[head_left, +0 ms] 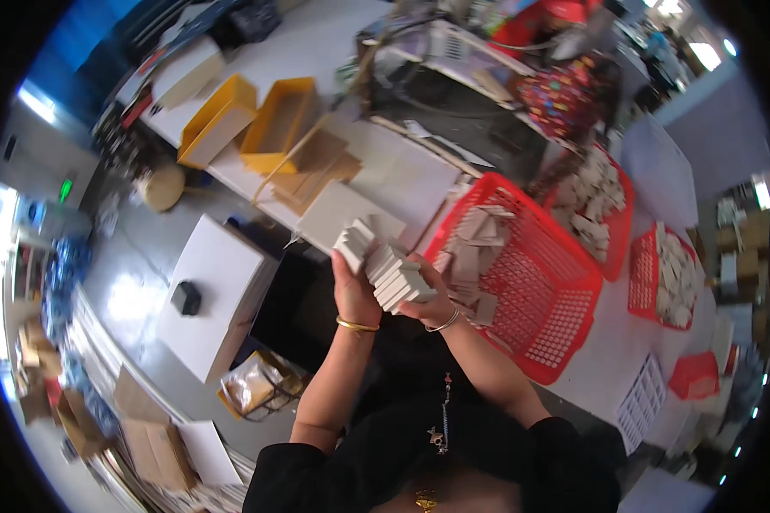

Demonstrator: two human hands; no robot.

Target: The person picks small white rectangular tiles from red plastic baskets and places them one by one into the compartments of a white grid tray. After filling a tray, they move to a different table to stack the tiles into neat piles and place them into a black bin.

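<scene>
Both hands are raised in front of me, closed around small flat white boxes. My left hand (354,297) grips a short stack of white boxes (356,242), its thumb along the side. A longer row of white boxes (393,278) is pressed together in my right hand (433,297), and its lower end lies close to my left palm. The two stacks nearly touch. Just to the right of my right hand stands a red plastic basket (535,295), with similar white boxes (475,248) heaped along its left side. What is printed on the boxes, if anything, cannot be made out.
Behind the hands, a white table (402,188) carries flat cardboard pieces (329,171) and two yellow bins (278,124). Further red baskets (659,278) full of white pieces stand at right. A white box (218,295) with a black object (186,297) is at left.
</scene>
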